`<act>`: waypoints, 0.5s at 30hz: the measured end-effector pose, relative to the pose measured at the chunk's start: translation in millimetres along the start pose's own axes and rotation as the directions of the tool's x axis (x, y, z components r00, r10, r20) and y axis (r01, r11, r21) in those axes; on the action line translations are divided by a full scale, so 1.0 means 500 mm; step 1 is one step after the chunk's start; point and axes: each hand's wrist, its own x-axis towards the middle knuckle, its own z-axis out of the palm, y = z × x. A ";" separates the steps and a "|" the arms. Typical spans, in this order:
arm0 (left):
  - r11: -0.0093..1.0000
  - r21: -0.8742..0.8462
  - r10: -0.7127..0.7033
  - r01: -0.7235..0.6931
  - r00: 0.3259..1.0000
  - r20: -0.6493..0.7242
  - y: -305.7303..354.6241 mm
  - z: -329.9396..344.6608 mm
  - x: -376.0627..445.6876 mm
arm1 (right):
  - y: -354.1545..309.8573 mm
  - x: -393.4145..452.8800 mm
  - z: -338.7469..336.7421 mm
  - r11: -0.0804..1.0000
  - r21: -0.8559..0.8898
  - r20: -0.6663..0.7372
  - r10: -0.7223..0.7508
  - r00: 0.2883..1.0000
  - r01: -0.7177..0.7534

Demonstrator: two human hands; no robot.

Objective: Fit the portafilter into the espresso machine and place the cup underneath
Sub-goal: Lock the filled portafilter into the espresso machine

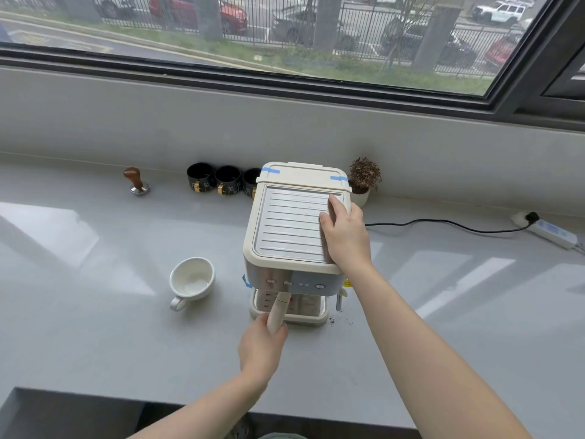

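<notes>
A cream espresso machine (285, 229) with a ribbed metal top stands on the grey counter. My right hand (345, 236) lies flat on the right side of its top, fingers spread, gripping nothing. My left hand (262, 346) is closed around the cream handle of the portafilter (278, 308), which runs up under the machine's front; its basket end is hidden beneath the control panel. A white cup (192, 279) stands empty on the counter to the left of the machine, handle toward me.
Three black mugs (228, 180) line the back wall, with a wooden-handled tamper (136, 182) further left. A small potted plant (364, 180) sits behind the machine. A black cable runs right to a power strip (552, 232). Coffee grounds speckle the counter (338, 321).
</notes>
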 end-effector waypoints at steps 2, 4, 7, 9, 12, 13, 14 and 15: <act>0.988 -0.152 -0.013 0.039 0.985 0.169 0.003 -0.023 0.008 | -0.001 0.000 -0.003 1.000 0.001 0.019 -0.002 1.000 0.002; 0.939 -0.312 -0.002 0.145 0.910 0.415 -0.001 -0.056 0.026 | 0.003 0.000 -0.009 1.000 0.025 0.059 -0.016 0.998 0.015; 0.844 -0.451 0.038 0.291 0.806 0.590 -0.005 -0.070 0.039 | 0.009 0.000 -0.013 0.995 0.100 0.090 -0.027 0.996 0.018; 0.775 -0.534 0.018 0.340 0.831 0.555 -0.010 -0.053 0.036 | 0.009 -0.002 -0.012 0.990 0.137 0.087 -0.022 0.996 0.010; 0.713 -0.609 -0.008 0.349 0.872 0.489 -0.007 -0.030 0.027 | 0.012 -0.003 -0.008 0.990 0.140 0.066 -0.023 0.998 0.014; 0.694 -0.630 -0.015 0.348 0.882 0.471 -0.008 -0.024 0.025 | 0.012 -0.002 -0.007 0.991 0.130 0.066 -0.021 0.998 0.012; 0.674 -0.649 -0.028 0.353 0.890 0.455 -0.008 -0.018 0.023 | 0.012 -0.002 -0.005 0.993 0.119 0.067 -0.016 0.998 0.008; 0.650 -0.667 -0.046 0.364 0.895 0.444 -0.007 -0.009 0.020 | 0.014 -0.002 -0.002 0.994 0.110 0.065 -0.012 0.998 0.005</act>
